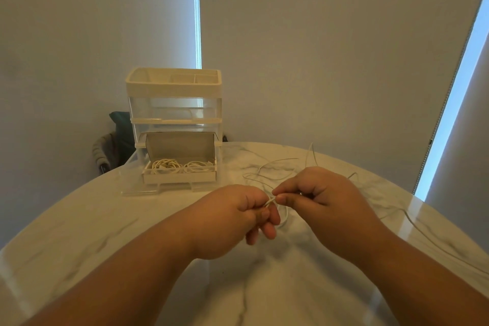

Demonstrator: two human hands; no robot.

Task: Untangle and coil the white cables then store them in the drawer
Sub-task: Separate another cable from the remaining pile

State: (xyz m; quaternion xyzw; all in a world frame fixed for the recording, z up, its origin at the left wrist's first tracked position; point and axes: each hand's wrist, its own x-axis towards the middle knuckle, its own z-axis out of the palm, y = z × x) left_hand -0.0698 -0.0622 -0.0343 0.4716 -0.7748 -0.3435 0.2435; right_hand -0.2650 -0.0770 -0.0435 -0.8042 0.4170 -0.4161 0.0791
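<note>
over the middle of the white marble surface [105,219], the person's left hand [232,217] and right hand [317,198] meet almost fingertip to fingertip. each pinches the same thin white cable [269,202] between thumb and forefinger, the other fingers loosely curled. the rest of that cable lies in loose loops on the surface toward the far right edge. at the far edge stands a clear plastic drawer unit with cream trim [173,87], its bottom drawer [158,188] pulled out. in it sits an open white box [180,178] holding coiled white cables [169,165].
</note>
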